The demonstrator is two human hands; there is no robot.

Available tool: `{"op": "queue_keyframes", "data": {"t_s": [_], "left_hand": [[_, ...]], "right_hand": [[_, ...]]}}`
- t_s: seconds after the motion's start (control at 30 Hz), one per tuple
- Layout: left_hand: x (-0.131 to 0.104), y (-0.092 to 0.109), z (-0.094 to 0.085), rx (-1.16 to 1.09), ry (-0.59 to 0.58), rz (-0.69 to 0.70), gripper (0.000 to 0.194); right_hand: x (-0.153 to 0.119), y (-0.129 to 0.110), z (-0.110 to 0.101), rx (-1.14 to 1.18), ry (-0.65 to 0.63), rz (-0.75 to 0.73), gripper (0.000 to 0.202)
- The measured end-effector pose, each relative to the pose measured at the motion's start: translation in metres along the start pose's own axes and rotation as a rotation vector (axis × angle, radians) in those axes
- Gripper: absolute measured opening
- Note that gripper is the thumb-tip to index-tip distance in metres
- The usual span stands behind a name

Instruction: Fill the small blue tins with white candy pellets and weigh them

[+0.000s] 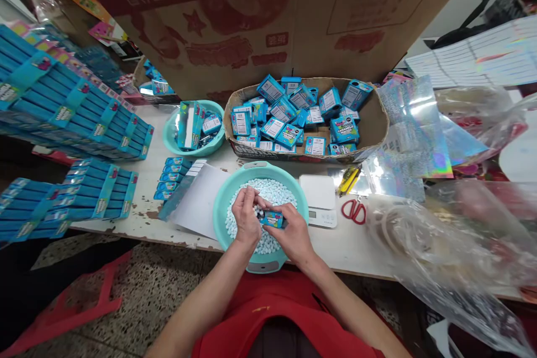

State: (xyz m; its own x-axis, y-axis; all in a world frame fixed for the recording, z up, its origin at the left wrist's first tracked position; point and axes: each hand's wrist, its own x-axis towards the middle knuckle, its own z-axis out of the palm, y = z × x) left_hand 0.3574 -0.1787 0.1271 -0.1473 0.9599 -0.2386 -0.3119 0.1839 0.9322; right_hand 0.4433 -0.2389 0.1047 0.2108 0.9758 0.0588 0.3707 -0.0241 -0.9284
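Observation:
A small blue candy box [273, 219] with "CARAMELO" lettering is held over a turquoise basin [222, 218] of pale candies [274, 189]. My right hand [294, 235] grips its right end between thumb and fingers. Curled at the left end of the box, my left hand [246, 217] is closed; whatever lies in its fingers is hidden. Something dark and white shows at that end of the box, too small to make out. Both hands are above the candies, inside the basin's outline.
Behind the basin, a cardboard tray [369, 128] holds many blue boxes. A smaller turquoise bowl [170, 137] stands left of it. At right are a white scale [321, 193], a yellow cutter [349, 180], red scissors [353, 211] and plastic bags [440, 240]. Blue box stacks [79, 106] rise at left.

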Motion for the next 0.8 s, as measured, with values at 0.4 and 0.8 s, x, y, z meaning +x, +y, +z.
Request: {"op": "queue_keyframes", "data": {"t_s": [0.4, 0.8], "left_hand": [[0.005, 0.007, -0.02, 0.052, 0.08, 0.034, 0.032], [0.091, 0.038, -0.173, 1.185, 0.454, 0.466, 0.022]], "right_hand": [[0.0, 0.004, -0.005, 0.097, 0.002, 0.014, 0.03], [-0.01, 0.016, -0.017, 0.057, 0.094, 0.202, 0.04]]}}
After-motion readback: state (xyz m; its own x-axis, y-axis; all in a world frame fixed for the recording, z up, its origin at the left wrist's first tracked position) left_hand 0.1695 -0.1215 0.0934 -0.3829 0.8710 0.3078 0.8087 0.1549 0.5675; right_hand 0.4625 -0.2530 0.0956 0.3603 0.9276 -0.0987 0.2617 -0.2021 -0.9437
